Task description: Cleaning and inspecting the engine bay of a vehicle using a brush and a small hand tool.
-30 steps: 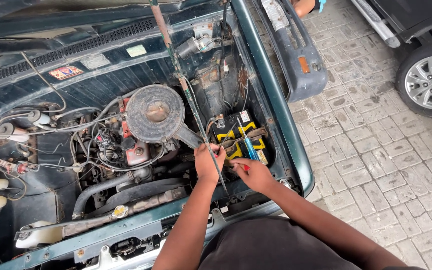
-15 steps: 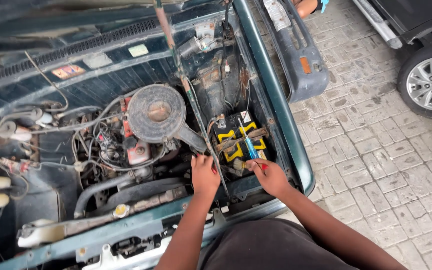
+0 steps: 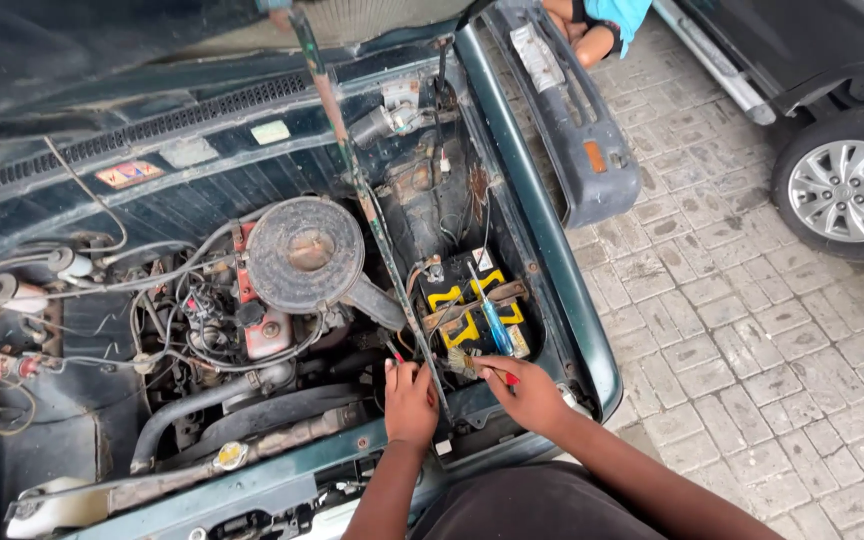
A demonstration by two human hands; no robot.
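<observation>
I look down into a dark green car's engine bay. My right hand [image 3: 530,392] is shut on a small brush with a red handle [image 3: 464,362], its bristles at the near edge of the black battery with yellow labels [image 3: 457,300]. A blue-handled screwdriver [image 3: 495,326] lies on top of the battery. My left hand [image 3: 410,402] rests flat on the front panel beside the foot of the thin bonnet prop rod [image 3: 362,205], fingertips by a red-tipped wire [image 3: 393,352]. It holds nothing that I can see.
A round rusty air cleaner [image 3: 304,250] sits mid-bay among hoses and wires. A detached bumper [image 3: 572,130] lies along the car's right side. On the paving stands another car's wheel [image 3: 852,190]. Another person crouches at the top [image 3: 592,25].
Both my hands have drawn back from the battery toward the front edge of the bay. The brush now sits at the battery's near side.
</observation>
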